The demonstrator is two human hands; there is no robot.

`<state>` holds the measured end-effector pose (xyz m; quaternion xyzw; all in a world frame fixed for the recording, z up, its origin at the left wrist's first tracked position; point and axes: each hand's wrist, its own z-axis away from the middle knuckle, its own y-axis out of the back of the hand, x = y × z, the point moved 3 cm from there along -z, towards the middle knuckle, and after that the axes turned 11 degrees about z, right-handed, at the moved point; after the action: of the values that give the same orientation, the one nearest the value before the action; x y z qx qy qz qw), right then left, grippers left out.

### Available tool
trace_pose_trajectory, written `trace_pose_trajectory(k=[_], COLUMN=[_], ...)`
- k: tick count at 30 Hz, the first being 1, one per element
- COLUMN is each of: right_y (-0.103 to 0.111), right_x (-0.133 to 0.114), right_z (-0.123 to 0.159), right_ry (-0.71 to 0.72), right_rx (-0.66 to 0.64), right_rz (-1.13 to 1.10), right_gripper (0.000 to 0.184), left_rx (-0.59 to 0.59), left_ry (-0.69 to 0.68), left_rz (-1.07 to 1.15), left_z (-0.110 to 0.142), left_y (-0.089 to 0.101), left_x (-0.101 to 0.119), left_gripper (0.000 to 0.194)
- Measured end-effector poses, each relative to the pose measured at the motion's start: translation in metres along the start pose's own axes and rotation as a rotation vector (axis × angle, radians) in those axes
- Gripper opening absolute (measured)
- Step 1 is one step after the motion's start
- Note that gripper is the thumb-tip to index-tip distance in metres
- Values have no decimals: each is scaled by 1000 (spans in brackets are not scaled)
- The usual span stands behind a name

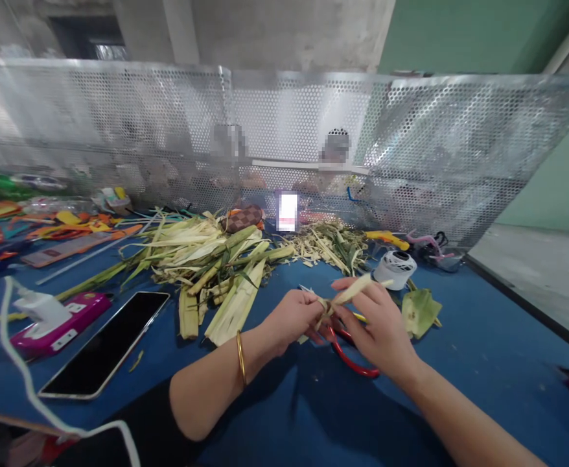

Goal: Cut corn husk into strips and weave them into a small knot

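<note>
In the head view, the person's left hand (297,318) is pinching a small tan bundle of dried leaf (324,311) between thumb and fingers, apparently steadying it, while the right hand (374,318) is gripping a pale, straw-coloured leaf strip (355,290) beside it, fingers curled, seemingly to control how it lies. Both hands are meeting above the blue tabletop (265,421), perhaps so that each can work the same spot. Red-looped scissors (355,364) are showing just below the hands, probably for easy reach; their blades are mostly hidden. A heap of yellow-green leaves (236,259) is lying ahead to the left, and a white spool (394,269) is standing near the right hand, both seemingly handy as supplies.
</note>
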<state>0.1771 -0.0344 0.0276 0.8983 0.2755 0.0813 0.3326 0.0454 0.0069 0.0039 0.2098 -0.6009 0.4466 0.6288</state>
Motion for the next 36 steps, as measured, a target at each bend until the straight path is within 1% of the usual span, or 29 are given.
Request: trace_pose_trajectory(k=[1,3,4,6,9,14,17,20,24,28,30,32,36], right_y=[-1,-7,-9,-13,-16,-17,-16,-16,-15,-17,-18,-19,-18], right_x=[2,5,5,5,5,11,13,14,15,15,16,17,18], right_z=[0,2,4,6,8,9,9,8,8,9,9,10,10], right_ry=[-73,-174,-207,-249,-309,-418,-442,-443,-442,-458,-485,-502,-526], right_rx=[-37,-151,-197,-240,-237,-238,-212,-224,-302,-370,-361,-325,-272], right_rz=[-3,-10,-6,10,-4,-73,-64,-15,55,72,66,53,20], right_gripper=[12,18,21,23,22,23,22,21,22,18,18,19,21], left_rx=[-45,-97,-109,-112,-104,45,89,75,32,84,99,99,86], left_ry=[14,24,22,28,62,58,24,-6,-33,-51,-76,-103,-141], left_rz=[-30,-62,-65,-45,12,47,44,26,-11,-16,-15,-7,-21], left_z=[1,2,2,2,1,-2,-3,-2,-1,-1,-1,0,2], left_y=[-2,-5,-6,-6,-5,3,5,4,1,1,-1,-3,-7], left_x=[0,0,0,0,-2,-5,-6,-4,-1,-1,0,1,1], left_gripper=[20,20,19,16,16,24,26,27,17,13,12,12,17])
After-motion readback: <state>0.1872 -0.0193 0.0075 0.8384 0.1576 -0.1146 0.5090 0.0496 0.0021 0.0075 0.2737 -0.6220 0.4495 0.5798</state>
